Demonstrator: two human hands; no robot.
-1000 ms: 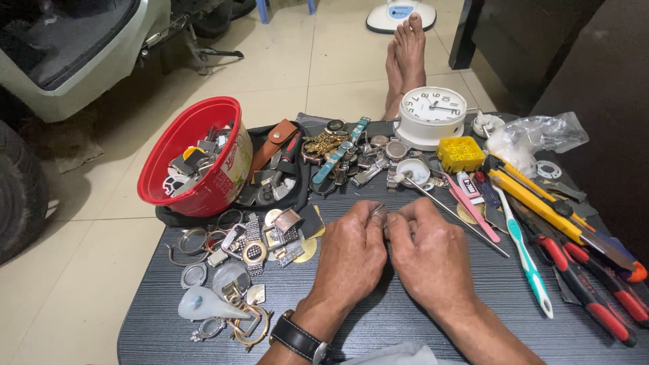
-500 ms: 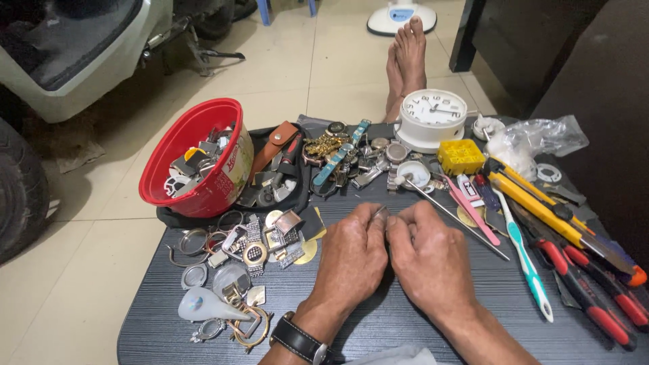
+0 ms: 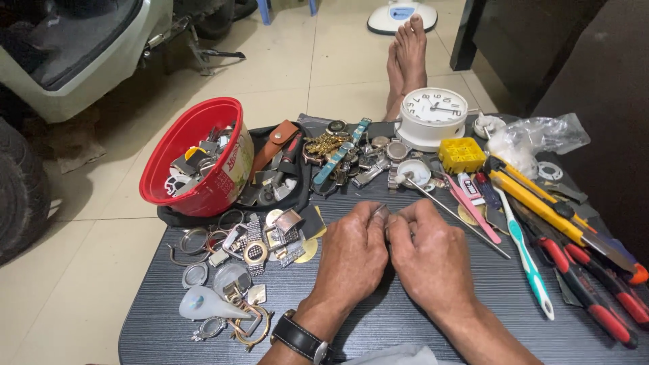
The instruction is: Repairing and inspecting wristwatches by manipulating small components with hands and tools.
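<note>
My left hand (image 3: 351, 260) and my right hand (image 3: 429, 260) rest side by side on the dark grey tabletop (image 3: 514, 318), fingertips pressed together. Between them they pinch a small metal piece (image 3: 380, 211), of which only a thin silvery tip shows above the fingers. A black wristwatch (image 3: 301, 338) sits on my left wrist. Loose watch cases and bracelet parts (image 3: 253, 247) lie just left of my left hand. A long metal rod (image 3: 460, 220) lies just right of my right hand.
A red bowl of watch parts (image 3: 196, 162) tilts at the table's left. A white alarm clock (image 3: 433, 115), yellow box (image 3: 462, 154), toothbrush (image 3: 527, 253), yellow utility knives (image 3: 534, 203) and red-handled tools (image 3: 595, 290) fill the back and right. My bare feet (image 3: 405, 61) rest on the tiled floor beyond.
</note>
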